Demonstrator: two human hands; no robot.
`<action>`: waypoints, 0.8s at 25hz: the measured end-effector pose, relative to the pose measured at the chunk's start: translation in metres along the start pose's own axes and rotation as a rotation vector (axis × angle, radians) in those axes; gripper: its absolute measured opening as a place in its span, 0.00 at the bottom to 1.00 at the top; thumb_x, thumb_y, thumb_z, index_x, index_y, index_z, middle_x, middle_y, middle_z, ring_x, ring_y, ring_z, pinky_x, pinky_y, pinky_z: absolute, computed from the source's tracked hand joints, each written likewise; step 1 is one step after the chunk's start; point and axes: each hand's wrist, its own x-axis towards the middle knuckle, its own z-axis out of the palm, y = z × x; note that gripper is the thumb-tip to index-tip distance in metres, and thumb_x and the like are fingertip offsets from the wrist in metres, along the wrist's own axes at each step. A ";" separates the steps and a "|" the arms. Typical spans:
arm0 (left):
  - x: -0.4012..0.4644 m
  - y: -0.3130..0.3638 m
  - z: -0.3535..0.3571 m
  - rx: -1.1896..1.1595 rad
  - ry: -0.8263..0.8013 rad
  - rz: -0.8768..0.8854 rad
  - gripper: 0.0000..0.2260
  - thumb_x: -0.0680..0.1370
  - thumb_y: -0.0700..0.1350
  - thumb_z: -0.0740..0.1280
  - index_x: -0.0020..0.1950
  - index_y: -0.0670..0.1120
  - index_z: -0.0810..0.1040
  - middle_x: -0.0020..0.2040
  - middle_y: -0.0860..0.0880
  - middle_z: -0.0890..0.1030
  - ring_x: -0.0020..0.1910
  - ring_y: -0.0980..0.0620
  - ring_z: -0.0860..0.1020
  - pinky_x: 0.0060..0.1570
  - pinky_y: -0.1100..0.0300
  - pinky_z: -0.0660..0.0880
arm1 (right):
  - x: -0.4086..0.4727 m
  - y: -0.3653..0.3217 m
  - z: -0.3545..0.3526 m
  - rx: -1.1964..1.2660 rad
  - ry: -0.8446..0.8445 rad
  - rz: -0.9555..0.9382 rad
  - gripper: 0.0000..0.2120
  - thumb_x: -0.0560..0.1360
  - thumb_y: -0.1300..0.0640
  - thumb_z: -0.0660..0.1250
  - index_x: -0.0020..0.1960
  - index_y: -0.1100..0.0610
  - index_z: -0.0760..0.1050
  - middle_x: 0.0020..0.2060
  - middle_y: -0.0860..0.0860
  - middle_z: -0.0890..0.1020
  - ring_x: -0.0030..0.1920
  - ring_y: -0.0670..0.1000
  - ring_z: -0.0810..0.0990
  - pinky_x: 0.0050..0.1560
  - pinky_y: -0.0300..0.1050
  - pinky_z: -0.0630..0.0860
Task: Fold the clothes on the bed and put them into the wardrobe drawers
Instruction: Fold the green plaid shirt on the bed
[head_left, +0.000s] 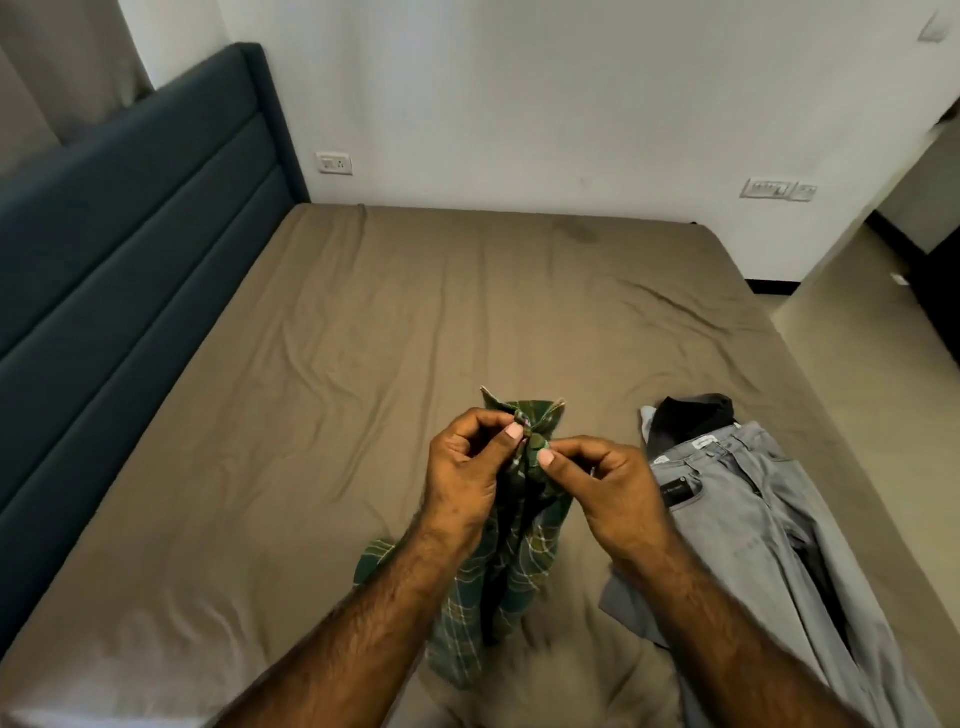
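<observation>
Both hands hold the green plaid shirt (498, 587) up over the bed (322, 364), near its front edge. The left hand (467, 467) has a closed grip, thumb and curled fingers pinching the cloth near the collar; the right hand (602, 488) pinches the same bunched top just beside it, thumb tips almost touching. The shirt hangs down between the forearms to the sheet. Grey jeans (748, 525) lie by the right edge, over a dark garment (691, 413).
</observation>
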 end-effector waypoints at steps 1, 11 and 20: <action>0.005 0.001 -0.003 0.033 -0.005 0.017 0.03 0.80 0.34 0.72 0.51 0.41 0.83 0.46 0.44 0.86 0.46 0.48 0.84 0.49 0.55 0.83 | 0.006 0.000 0.002 0.004 0.033 0.021 0.04 0.79 0.61 0.72 0.49 0.58 0.87 0.41 0.54 0.88 0.42 0.52 0.87 0.44 0.42 0.83; 0.011 -0.009 0.007 0.668 -0.169 0.489 0.03 0.80 0.45 0.69 0.47 0.48 0.78 0.41 0.55 0.77 0.41 0.53 0.78 0.38 0.55 0.76 | 0.023 -0.003 -0.011 -0.381 0.089 -0.038 0.08 0.80 0.57 0.70 0.42 0.52 0.82 0.36 0.51 0.84 0.36 0.52 0.82 0.37 0.51 0.80; 0.012 -0.009 0.046 1.147 -0.249 0.813 0.08 0.80 0.47 0.67 0.55 0.44 0.81 0.48 0.49 0.80 0.43 0.52 0.78 0.38 0.58 0.76 | 0.034 -0.008 -0.071 0.016 -0.043 0.181 0.06 0.79 0.62 0.72 0.46 0.61 0.86 0.39 0.57 0.88 0.39 0.52 0.86 0.40 0.41 0.82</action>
